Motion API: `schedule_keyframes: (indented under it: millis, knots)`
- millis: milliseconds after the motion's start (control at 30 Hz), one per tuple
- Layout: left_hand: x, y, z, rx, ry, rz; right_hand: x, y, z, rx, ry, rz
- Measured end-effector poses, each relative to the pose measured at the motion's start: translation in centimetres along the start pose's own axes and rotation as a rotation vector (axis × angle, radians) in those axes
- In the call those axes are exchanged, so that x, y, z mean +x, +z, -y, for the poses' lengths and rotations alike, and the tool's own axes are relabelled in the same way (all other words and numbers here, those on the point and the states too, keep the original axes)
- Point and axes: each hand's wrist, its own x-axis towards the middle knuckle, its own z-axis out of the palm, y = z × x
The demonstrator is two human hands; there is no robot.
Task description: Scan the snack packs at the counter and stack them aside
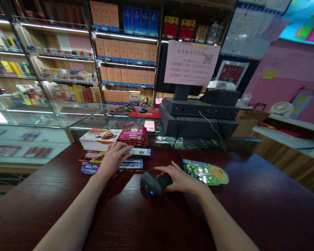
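Note:
My left hand point(113, 157) is over a pile of snacks, thumb and fingers closed on a slim blue-and-white packet point(141, 152) with a barcode on top. Similar blue-and-white packets point(134, 164) lie just below it. Beside that wrist are a purple packet point(89, 168) and a dark red packet point(90, 156). My right hand point(179, 177) wraps loosely around the handle of a dark barcode scanner point(152, 183), whose blue light is lit. The scanner is low over the table, its head toward the left; whether it touches the wood I cannot tell.
Behind the pile are a white box point(99, 137) and pink-red chocolate bags point(133, 136). A green blister pack point(209, 173) lies right of my right hand. Beyond stand a glass counter point(91, 120) and a cash register point(199, 118) with trailing cables. The brown table point(115, 216) extends toward me.

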Motion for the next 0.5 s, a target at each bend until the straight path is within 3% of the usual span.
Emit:
schedule_keyframes:
  millis: [300,500]
  knots:
    - [-0.3,0.1,0.4,-0.009,-0.008,0.019,0.0,-0.3,0.0,0.055,-0.025,-0.017]
    - [-0.3,0.0,0.4,-0.005,-0.021,0.006,-0.2,-1.0,-0.3,0.096,-0.050,-0.149]
